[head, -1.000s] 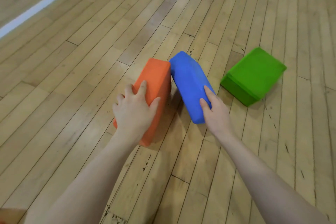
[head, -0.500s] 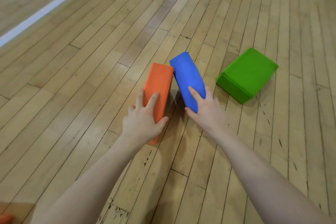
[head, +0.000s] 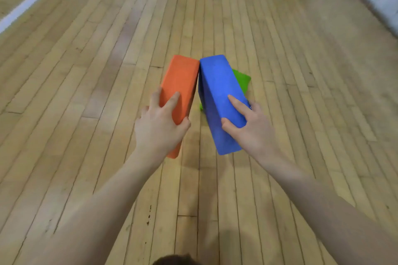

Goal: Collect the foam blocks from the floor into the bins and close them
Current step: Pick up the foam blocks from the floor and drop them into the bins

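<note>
Item 1: orange foam block (head: 180, 84), held in the left hand (head: 159, 129). Fingers lie over its upper face and far-left edge, thumb curled round the near right edge; the grip is closed round the block's near half. The block appears lifted off the wooden floor (head: 86, 71).

Item 2: blue foam block (head: 219, 97), held in the right hand (head: 252, 127). Index finger lies along the top face, thumb hooks the left side, other fingers wrap the right edge. Its far upper corner touches the orange block's.

Item 3: green foam block (head: 242, 78), on the floor just behind and right of the blue one, mostly hidden by it.

Item 4: bins, not in view.

Handling note, as judgement: the step is carrying two blocks away together. Foam is light but yields, so a firm squeeze across the narrow width should serve better than fingertip contact. Keeping the blocks apart would avoid one levering the other loose. The green block awaits a return trip.
</note>
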Tool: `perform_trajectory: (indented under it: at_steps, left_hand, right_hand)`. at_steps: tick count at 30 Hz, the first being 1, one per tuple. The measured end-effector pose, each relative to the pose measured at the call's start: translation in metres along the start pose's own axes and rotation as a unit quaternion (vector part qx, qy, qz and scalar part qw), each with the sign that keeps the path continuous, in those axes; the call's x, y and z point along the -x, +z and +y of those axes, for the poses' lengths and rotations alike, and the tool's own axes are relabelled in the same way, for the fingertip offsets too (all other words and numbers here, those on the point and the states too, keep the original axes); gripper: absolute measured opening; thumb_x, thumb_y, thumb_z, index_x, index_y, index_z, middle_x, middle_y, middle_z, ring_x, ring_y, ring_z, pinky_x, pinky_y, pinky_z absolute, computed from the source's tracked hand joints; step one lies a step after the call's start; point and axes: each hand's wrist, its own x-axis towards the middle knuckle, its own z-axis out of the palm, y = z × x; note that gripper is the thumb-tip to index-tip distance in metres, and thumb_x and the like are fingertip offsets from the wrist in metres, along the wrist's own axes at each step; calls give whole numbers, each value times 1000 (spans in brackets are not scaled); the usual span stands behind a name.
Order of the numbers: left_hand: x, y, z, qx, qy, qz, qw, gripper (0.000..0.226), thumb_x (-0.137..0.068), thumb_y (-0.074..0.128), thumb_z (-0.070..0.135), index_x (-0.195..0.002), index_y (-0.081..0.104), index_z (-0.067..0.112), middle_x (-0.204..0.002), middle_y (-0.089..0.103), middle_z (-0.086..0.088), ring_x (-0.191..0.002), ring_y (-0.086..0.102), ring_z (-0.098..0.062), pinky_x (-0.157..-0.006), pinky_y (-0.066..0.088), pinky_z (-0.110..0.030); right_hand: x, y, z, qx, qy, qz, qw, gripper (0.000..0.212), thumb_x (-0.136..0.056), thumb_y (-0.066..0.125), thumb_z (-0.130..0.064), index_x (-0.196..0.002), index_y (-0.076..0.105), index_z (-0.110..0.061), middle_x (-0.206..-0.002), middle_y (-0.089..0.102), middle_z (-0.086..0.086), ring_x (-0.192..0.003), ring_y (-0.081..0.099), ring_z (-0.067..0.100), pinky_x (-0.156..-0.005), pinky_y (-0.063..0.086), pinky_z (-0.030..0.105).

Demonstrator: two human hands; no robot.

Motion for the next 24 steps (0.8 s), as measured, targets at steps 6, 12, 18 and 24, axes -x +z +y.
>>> perform_trajectory:
  at_steps: [6, 12, 18, 24]
  left_hand:
    - [-14, 1, 127, 76, 139, -38, 987, 62, -78, 60, 46, -136, 42, 37, -149, 27, 3, -116, 49, -32, -86, 48, -44]
    - [43, 34, 260, 91, 265, -94, 955, 61, -79, 58, 48, -137, 40, 37, -149, 24, 3, -117, 49, -31, -85, 46, -40]
    - [171, 99, 414, 131, 297, -105, 940, 58, -78, 59, 46, -133, 44, 36, -141, 28, 3, -106, 54, -30, -81, 45, -38]
    - [328, 169, 604, 195, 313, -105, 924, 55, -76, 62, 44, -128, 48, 31, -138, 30, 0, -100, 56, -32, -77, 45, -37]
  right_hand:
    - [41, -123, 45, 1, 83, 127, 988, 57, -80, 61, -47, -134, 42, -46, -135, 40, -7, -118, 45, 7, -97, 43, 37]
    - [126, -212, 126, 10, 176, 224, 958, 56, -81, 60, -45, -135, 42, -46, -140, 32, -11, -104, 46, 4, -91, 41, 26]
    - [236, -304, 259, 1, 221, 293, 930, 54, -82, 62, -41, -133, 45, -43, -141, 32, -12, -88, 37, -16, -78, 33, 20]
    - [354, -435, 418, 48, 225, 371, 900, 52, -80, 66, -39, -129, 51, -40, -137, 38, -8, -101, 40, -4, -84, 38, 25]
